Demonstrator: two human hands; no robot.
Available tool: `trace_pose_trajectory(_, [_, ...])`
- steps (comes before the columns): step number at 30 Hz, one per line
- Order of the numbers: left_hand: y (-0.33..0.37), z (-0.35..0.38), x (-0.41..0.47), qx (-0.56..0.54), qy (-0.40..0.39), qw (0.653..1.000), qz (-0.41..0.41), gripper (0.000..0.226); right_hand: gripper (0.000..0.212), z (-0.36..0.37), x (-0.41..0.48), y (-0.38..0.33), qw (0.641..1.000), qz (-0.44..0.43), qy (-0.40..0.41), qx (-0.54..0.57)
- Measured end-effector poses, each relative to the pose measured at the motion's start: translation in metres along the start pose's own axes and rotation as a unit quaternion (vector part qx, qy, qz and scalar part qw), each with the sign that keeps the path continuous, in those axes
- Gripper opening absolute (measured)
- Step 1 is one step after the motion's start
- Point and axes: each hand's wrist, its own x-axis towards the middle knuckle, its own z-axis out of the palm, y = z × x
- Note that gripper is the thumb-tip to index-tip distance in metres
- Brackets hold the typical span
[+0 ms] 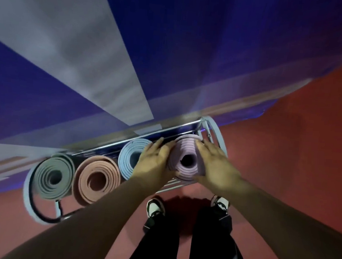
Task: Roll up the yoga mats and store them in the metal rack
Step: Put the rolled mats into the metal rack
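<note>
One cam, head-worn, wide-angle; looks steeply down & fwd along the person's own legs; rack (26, 193) close, running 8 to 2 o'clock thru mid-frame; shoes (155, 207) at 6; wall (214, 40) fills 12; floor (297, 149) at 3 & 7.

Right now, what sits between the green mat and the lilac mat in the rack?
Head view: the peach mat, then the blue mat.
</note>
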Motion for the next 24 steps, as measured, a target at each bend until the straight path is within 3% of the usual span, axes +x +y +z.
trace_pose_trajectory(2, [-0.007, -0.004, -0.01, 0.046, 0.02, 0.999, -0.02, 0.102, 0.109, 0.001, -0.003, -0.004, 1.0, 0.012, -0.004, -0.005])
trace_pose_trajectory(7, [-0.03, -0.012, -0.038, 0.081, -0.039, 0.989, -0.119, 0.116, 0.125, 0.008, -0.005, -0.025, 0.997, 0.0, -0.039, -0.065])
trace_pose_trajectory(15, [-0.06, -0.015, -0.064, 0.101, -0.048, 0.987, -0.116, 0.135, 0.15, 0.017, 0.017, -0.051, 0.981, 0.025, -0.073, -0.179])
trace_pose_trajectory(21, [-0.048, -0.017, -0.029, 0.141, -0.109, 0.977, -0.118, 0.141, 0.145, 0.012, 0.037, -0.058, 0.978, 0.07, -0.046, -0.193])
trace_pose_trajectory(24, [-0.047, -0.014, -0.019, 0.125, -0.093, 0.983, -0.1, 0.135, 0.144, 0.006, 0.045, -0.057, 0.973, 0.087, -0.057, -0.206])
